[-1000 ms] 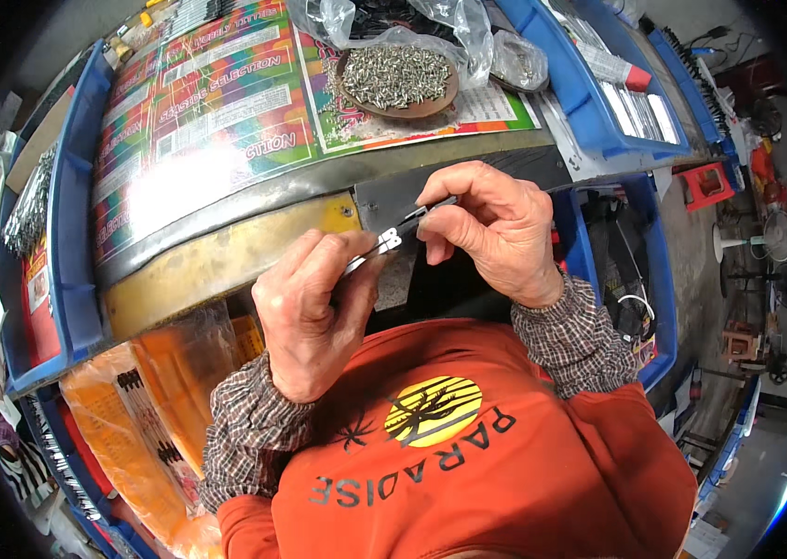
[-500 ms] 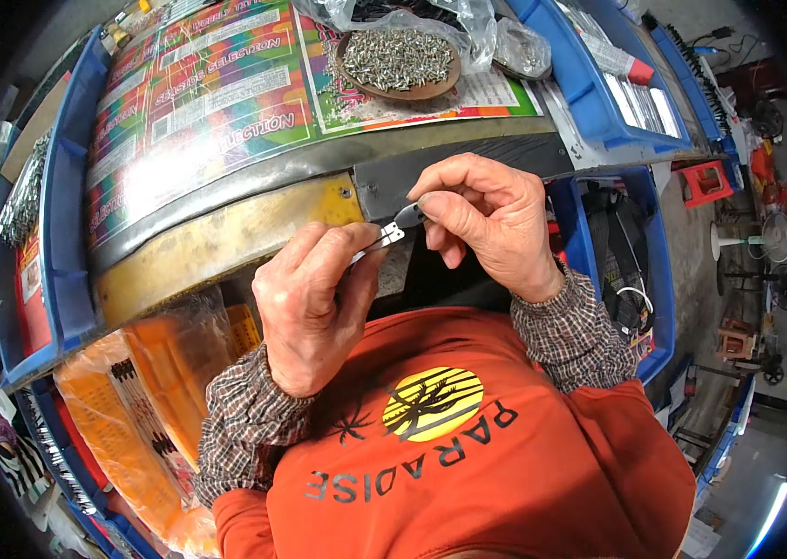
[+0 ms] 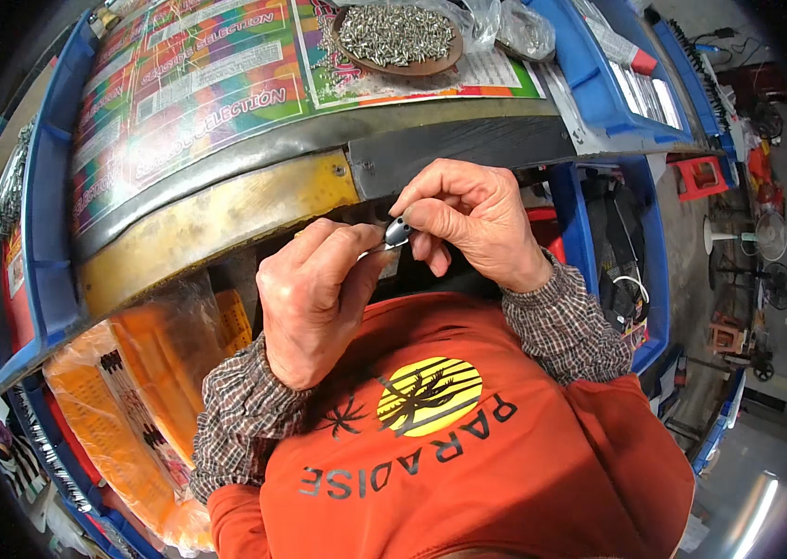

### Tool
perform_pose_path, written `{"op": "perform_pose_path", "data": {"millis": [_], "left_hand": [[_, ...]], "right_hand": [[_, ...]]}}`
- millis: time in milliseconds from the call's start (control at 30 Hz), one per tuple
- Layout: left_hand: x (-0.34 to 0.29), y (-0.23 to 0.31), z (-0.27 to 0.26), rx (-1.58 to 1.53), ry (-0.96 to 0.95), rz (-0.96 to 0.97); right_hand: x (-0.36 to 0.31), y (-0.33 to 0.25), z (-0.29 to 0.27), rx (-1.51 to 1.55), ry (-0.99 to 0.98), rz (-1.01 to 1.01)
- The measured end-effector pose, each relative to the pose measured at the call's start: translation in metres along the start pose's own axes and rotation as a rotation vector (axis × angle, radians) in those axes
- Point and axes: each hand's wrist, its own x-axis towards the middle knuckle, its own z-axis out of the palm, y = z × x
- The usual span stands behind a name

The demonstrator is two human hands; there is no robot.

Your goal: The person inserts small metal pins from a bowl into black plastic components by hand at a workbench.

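Observation:
My left hand (image 3: 314,293) is closed in a pinch on a thin silvery metal piece, mostly hidden by the fingers. Thumb and forefinger of my right hand (image 3: 473,219) grip a small dark grey rounded part (image 3: 398,230) with small holes in it. The grey part lies against the end of the metal piece, between the two hands and in front of the bench edge. Just how the two fit together is too small to tell.
A brown dish (image 3: 398,47) heaped with small metal pins or rivets sits on the bench's colourful printed sheet (image 3: 189,84). Blue bins (image 3: 54,252) stand to the left and a blue tray (image 3: 636,102) to the right. Below the bench, an orange crate (image 3: 123,410) is wrapped in plastic.
The grey part has come over the metal piece's end, which stuck out bare before. My right hand has shifted slightly left, and the view has moved a little.

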Motion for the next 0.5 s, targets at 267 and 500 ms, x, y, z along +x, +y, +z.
{"op": "perform_pose_path", "data": {"millis": [267, 500], "left_hand": [[-0.012, -0.004, 0.011, 0.009, 0.043, 0.017], [-0.019, -0.009, 0.015, -0.002, 0.011, 0.011]], "right_hand": [[-0.006, 0.016, 0.002, 0.041, -0.052, -0.041], [-0.016, 0.025, -0.005, 0.010, -0.131, -0.012]]}}
